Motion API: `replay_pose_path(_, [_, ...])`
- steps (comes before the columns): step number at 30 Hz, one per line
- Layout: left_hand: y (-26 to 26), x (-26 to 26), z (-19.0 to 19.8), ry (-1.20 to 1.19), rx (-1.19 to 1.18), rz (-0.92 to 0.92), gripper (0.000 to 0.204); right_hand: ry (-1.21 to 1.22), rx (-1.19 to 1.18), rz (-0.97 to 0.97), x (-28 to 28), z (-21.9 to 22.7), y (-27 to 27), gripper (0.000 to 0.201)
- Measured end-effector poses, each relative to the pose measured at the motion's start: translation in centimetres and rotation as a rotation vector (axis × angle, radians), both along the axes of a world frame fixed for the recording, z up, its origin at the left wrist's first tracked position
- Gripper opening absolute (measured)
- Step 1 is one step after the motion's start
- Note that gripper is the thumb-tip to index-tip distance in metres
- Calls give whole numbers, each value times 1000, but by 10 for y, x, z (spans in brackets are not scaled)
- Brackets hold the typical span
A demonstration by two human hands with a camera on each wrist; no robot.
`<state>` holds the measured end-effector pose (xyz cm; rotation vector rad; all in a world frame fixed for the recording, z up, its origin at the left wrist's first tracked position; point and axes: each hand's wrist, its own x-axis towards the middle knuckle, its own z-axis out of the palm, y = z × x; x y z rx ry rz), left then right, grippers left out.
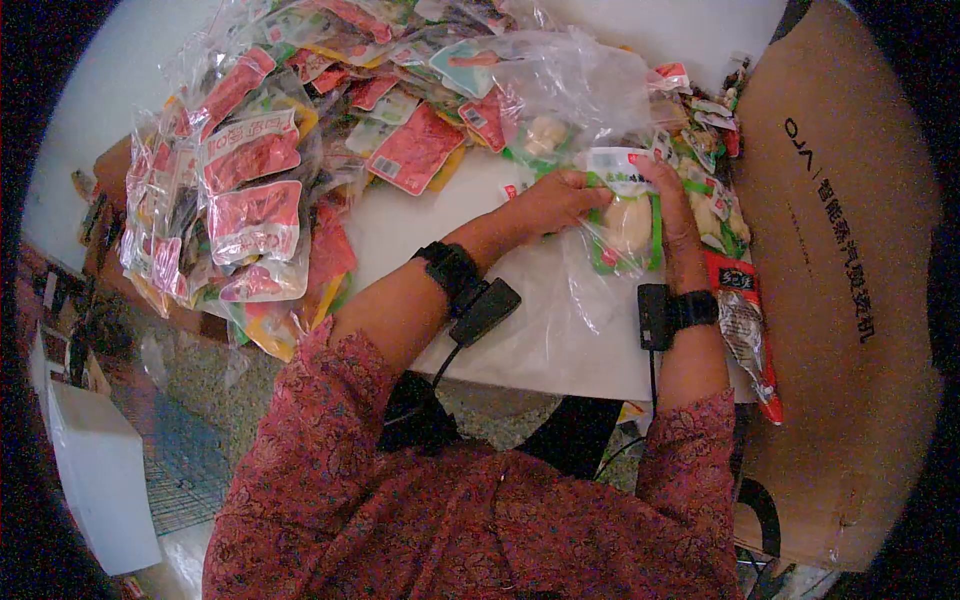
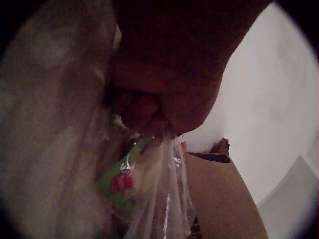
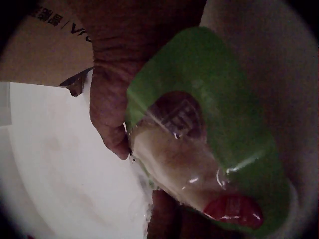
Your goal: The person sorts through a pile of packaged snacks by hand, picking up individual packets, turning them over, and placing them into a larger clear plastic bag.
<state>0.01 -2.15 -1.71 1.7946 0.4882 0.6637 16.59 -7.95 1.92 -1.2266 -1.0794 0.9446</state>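
Note:
A green-edged packet with pale food inside (image 1: 630, 225) is gripped by the right hand (image 1: 678, 205) at its right edge. In the right wrist view that hand (image 3: 112, 94) has its fingers around the side of the packet (image 3: 174, 154). The left hand (image 1: 555, 205), just left of the packet, pinches a clear plastic bag (image 1: 580, 290). Seen from the left wrist, the curled fingers of the left hand (image 2: 149, 109) bunch the clear film (image 2: 167, 199), with green and red packaging behind it.
Bagged red packets (image 1: 255, 190) pile up at the left and along the back of the white table (image 1: 390, 235). More green packets (image 1: 705, 215) lie at the right, near a red and silver pouch (image 1: 742, 320). A tall cardboard box (image 1: 840, 300) stands at the right edge.

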Motion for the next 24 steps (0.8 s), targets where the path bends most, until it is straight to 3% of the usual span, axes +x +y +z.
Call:
replay_pose_path(2, [0, -2, 2, -71, -64, 16, 21, -64, -2, -20, 0, 1, 0, 30])
replay_pose_path(4, [3, -6, 2, 143, 279, -67, 25, -3, -48, 26, 4, -1, 3, 31])
replay_pose_path(5, [4, -3, -2, 143, 279, -67, 25, -3, -48, 26, 7, -4, 5, 31])
replay_pose_path(7, [2, 2, -6, -126, 135, -52, 22, -26, 22, 36, 10, -9, 9, 30])
replay_pose_path(11, [-4, -1, 6, -72, 60, -58, 20, -8, 38, -10, 10, -11, 11, 29])
replay_pose_path(13, [-12, -6, 17, -29, -115, -61, 20, 54, -21, -2, 7, -6, 9, 28])
replay_pose_path(17, [-15, -9, 22, -58, 99, -66, 21, -18, 45, 22, 18, -16, 18, 27])
replay_pose_path(19, [-22, -13, 34, 21, -156, -32, 23, 42, 34, 47, 21, -19, 20, 27])
replay_pose_path(24, [-22, -12, 32, 31, -176, -32, 21, 85, 48, 50, 19, -20, 19, 26])
